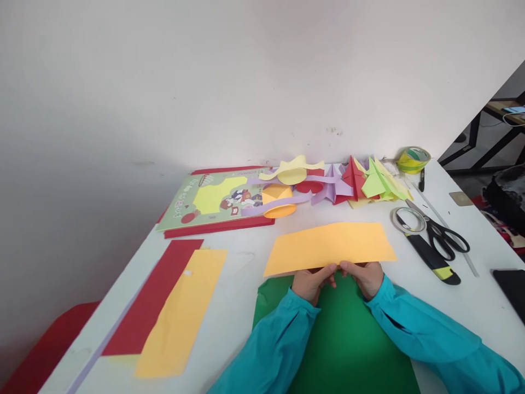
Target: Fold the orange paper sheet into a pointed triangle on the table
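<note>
A wide strip of orange paper [328, 246] is held up over the near edge of a green sheet [348, 334]. My left hand [309, 283] pinches its lower edge near the middle, thumb on top. Close beside it, my right hand [367, 278] pinches the same edge, the two thumbs almost meeting. The fingers beneath the paper are mostly hidden. A slight bend shows near the middle of the strip's top edge.
Red paper [164, 295] and another orange sheet [184, 312] lie at left. Behind stand a printed pad [176, 210], curled paper pieces [279, 202] and folded paper planes [355, 178]. Right: scissors [445, 235], a cutter [435, 260], a tape roll [424, 221] and yellow tape [412, 161].
</note>
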Motion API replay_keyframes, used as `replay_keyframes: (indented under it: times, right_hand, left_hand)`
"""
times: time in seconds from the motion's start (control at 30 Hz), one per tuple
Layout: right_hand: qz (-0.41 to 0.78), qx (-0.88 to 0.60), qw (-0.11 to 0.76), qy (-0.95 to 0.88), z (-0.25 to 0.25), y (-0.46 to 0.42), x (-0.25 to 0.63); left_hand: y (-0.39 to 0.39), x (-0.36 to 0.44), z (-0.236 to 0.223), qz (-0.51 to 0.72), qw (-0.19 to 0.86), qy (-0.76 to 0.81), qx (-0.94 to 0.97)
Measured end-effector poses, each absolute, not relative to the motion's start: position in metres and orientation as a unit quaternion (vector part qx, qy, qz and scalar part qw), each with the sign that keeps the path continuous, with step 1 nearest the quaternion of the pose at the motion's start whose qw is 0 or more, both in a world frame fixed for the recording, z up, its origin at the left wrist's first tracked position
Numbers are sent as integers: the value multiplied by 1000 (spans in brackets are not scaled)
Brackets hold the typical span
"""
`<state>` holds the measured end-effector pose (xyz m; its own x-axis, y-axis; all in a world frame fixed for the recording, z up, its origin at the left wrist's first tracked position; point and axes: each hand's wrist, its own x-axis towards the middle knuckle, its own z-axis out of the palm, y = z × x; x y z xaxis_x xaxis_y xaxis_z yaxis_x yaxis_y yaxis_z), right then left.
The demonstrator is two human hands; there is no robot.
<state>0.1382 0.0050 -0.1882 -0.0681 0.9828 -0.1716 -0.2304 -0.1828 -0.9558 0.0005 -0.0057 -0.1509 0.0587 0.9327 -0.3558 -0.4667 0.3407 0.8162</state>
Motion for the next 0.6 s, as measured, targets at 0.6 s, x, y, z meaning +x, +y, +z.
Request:
replay_keyframes:
  times: [0.6]
  right_hand:
    - [605, -464, 508, -401, -182, 6, 139]
  left_hand:
    - [-5, -3, -157, 501, 687, 462, 253]
